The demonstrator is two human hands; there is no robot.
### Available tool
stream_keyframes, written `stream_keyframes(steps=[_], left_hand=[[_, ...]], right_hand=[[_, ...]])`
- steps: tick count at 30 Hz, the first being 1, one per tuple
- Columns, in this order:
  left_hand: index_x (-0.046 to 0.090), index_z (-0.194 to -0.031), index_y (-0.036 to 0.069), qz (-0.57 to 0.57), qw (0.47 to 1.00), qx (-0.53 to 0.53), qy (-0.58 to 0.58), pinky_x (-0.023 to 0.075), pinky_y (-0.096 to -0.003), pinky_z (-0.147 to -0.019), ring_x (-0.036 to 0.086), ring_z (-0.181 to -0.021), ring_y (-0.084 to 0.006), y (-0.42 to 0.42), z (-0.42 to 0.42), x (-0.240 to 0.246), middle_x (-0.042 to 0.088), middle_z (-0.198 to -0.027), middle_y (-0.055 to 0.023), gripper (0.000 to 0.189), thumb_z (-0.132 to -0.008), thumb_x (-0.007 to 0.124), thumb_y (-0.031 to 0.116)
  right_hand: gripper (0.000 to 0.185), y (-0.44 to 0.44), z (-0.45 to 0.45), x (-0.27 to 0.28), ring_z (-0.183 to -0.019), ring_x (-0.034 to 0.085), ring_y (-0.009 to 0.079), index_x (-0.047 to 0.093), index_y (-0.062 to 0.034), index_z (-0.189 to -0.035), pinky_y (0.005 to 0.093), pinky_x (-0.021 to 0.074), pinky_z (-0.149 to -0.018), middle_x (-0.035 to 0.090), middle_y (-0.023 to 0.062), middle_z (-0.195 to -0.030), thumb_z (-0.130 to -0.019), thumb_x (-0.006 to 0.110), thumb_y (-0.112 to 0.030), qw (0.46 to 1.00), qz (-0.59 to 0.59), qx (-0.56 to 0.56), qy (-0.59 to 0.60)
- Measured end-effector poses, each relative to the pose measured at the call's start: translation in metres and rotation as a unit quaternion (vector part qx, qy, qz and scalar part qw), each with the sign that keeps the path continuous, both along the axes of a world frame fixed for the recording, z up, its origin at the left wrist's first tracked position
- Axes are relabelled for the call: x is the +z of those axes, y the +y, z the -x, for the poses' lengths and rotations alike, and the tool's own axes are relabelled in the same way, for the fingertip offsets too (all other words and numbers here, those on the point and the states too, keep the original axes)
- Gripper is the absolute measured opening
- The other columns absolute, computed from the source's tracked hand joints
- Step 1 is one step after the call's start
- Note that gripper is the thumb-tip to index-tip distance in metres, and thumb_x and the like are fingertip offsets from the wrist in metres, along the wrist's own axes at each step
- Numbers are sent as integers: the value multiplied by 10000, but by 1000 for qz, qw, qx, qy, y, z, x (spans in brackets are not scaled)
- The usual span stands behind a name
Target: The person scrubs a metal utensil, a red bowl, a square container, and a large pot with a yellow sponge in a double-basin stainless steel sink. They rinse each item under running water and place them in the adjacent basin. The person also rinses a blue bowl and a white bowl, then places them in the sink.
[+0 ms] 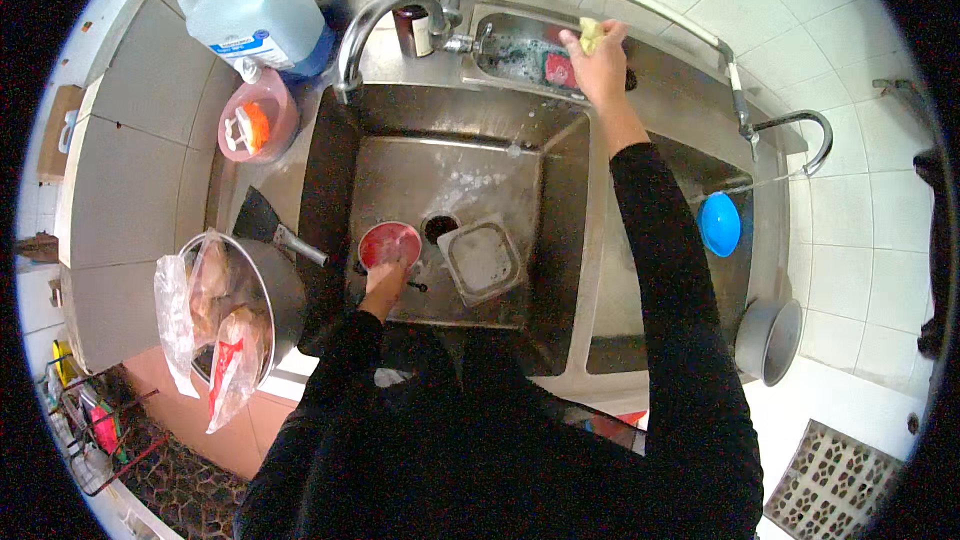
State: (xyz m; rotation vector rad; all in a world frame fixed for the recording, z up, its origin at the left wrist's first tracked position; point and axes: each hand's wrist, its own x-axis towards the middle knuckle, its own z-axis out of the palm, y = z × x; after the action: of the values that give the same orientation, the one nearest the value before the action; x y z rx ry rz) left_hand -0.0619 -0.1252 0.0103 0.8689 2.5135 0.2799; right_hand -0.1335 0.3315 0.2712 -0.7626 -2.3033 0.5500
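In the left part of the large steel sink basin (450,157), my left hand (385,286) holds a round red bowl (388,240) by its near edge. Right of the bowl, a square metal pan (481,261) lies tilted by the drain hole (441,226), with some whitish liquid or foam on it. My right hand (600,64) is raised over the small top basin (514,34) and grips a yellowish sponge (591,35) between thumb and fingers. Below it, that basin holds suds and a red sponge or block (559,71).
Left stand a large blue jug (255,7), a pink jug (255,120), a black-bladed scraper (277,229) and a pot (289,307) with bagged food. A curved faucet (375,7) overhangs the basin. Right, water runs toward a blue bowl (718,223); a metal pot (769,343) stands beyond.
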Motion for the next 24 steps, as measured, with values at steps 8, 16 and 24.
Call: stream_keyframes(steps=[8, 16, 24], left_hand=[[553, -1176, -18, -97, 959, 73, -257, 457, -451, -903, 601, -1028, -379, 57, -35, -49, 615, -1111, -246, 593, -821, 650, 447], [561, -1167, 22, -213, 907, 231, -279, 499, -396, -806, 647, -929, -320, 90, -54, -42, 656, -1032, -201, 482, -743, 706, 199], [534, -1181, 140, -143, 986, -85, 8, 508, -482, -634, 658, -783, -338, 141, -12, 47, 647, -922, -156, 389, -794, 550, 100]], right_hand=[[586, 53, 34, -60, -1097, 537, 432, 517, -3, -1145, 489, 418, -969, 603, 224, -1122, -749, 726, -381, 871, -58, 130, -471], [461, 44, 25, -57, -1038, 581, 430, 436, 41, -1187, 458, 480, -887, 584, 323, -1085, -790, 610, -117, 918, 34, 93, -384], [335, 17, -46, -18, -800, 626, 338, 481, -13, -1024, 422, 486, -753, 616, 175, -865, -766, 642, -154, 992, 105, 62, 17]])
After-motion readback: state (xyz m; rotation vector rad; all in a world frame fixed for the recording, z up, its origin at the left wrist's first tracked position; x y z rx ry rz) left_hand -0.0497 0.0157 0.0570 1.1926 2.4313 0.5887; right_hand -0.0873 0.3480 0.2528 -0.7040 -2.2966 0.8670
